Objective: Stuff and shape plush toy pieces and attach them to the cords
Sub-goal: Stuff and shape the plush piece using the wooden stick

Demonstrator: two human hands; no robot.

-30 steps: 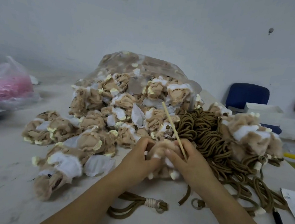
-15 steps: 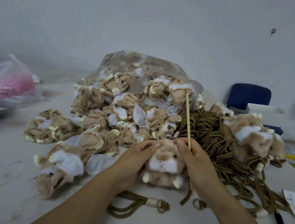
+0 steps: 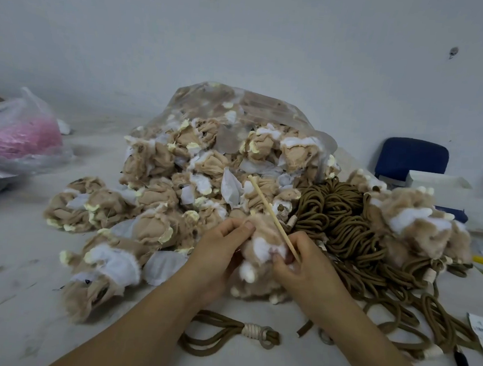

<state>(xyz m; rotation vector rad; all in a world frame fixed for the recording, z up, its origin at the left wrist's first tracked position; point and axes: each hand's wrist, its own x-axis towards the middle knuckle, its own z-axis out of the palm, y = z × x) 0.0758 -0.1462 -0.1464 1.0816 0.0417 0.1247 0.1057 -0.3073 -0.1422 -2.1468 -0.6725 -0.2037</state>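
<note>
Plush piece (image 3: pixel 261 243): fuzzy tan pile w/ fluffy white patches. Stick (image 3: pixel 272 214): pale bare wood, smooth, matt. Cords (image 3: pixel 336 217): brown woven textile, matt; thread wraps (image 3: pixel 253 330) off-white, ribbed. Heap of unstuffed pieces (image 3: pixel 161 187): tan cloth backing, frayed edges, thin white fabric bits. Bag (image 3: pixel 241 107) over heap: clear plastic film, crinkled, slight sheen. Bench (image 3: pixel 8 264): pale, matt, scuffed. Chair (image 3: pixel 412 157): blue cloth, matt.
</note>
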